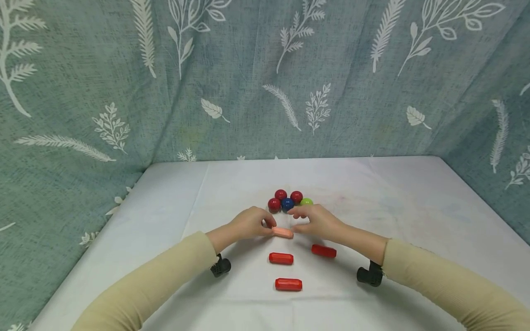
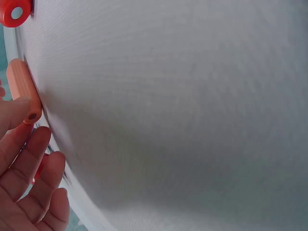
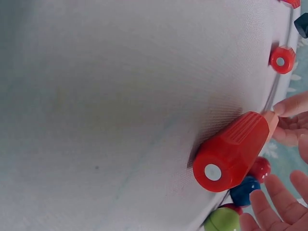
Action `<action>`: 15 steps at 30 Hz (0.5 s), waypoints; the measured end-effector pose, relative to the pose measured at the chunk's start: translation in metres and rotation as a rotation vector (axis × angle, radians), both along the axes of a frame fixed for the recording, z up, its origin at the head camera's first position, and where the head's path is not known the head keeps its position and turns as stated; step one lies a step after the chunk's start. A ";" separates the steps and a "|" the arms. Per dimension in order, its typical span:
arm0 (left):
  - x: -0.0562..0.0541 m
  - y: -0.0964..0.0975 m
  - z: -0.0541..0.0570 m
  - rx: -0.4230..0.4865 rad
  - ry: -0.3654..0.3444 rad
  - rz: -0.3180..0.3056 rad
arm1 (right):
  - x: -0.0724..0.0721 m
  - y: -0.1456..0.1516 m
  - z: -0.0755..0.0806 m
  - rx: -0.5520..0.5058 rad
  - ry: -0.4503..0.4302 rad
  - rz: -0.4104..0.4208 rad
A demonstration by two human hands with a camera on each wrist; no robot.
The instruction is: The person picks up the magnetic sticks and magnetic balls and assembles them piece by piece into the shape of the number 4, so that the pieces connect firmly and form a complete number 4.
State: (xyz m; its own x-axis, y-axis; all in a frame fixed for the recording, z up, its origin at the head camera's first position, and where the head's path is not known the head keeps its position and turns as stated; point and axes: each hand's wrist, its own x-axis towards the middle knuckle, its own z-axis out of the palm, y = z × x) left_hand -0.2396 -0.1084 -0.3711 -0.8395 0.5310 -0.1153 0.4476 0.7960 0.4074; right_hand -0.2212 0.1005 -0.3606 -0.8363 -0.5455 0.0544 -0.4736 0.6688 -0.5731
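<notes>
A salmon-coloured ribbed cylinder point(image 1: 283, 232) lies at the middle of the white table. My left hand point(image 1: 250, 223) pinches its left end between thumb and index finger; in the left wrist view the thumb lies over the cylinder point(image 2: 21, 82) near an end with a dark hole. My right hand point(image 1: 319, 222) hovers by the other end, its fingers loosely bent and nothing between them. Nearest below that hand is a red ribbed cylinder point(image 1: 324, 250), which looms large in the right wrist view with a pale round spot on its end.
Two more red cylinders, one point(image 1: 281, 258) closer to the hands and one point(image 1: 288, 284) nearer the front, lie in the middle. Behind the hands sit several glossy balls: red point(image 1: 280, 195), blue point(image 1: 287, 204) and green point(image 1: 307, 201). A leaf-patterned green curtain point(image 1: 248, 92) hangs behind the table.
</notes>
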 end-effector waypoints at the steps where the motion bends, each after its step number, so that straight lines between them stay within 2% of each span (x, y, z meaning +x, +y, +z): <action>1: 0.000 0.000 0.000 -0.001 -0.001 0.003 | 0.000 0.000 0.000 0.005 -0.002 -0.004; 9: -0.004 0.009 -0.001 -0.025 0.008 0.020 | -0.004 0.001 0.000 0.037 -0.004 0.016; 15: -0.006 0.019 0.002 -0.053 0.016 0.059 | -0.010 0.004 -0.002 0.066 0.002 0.047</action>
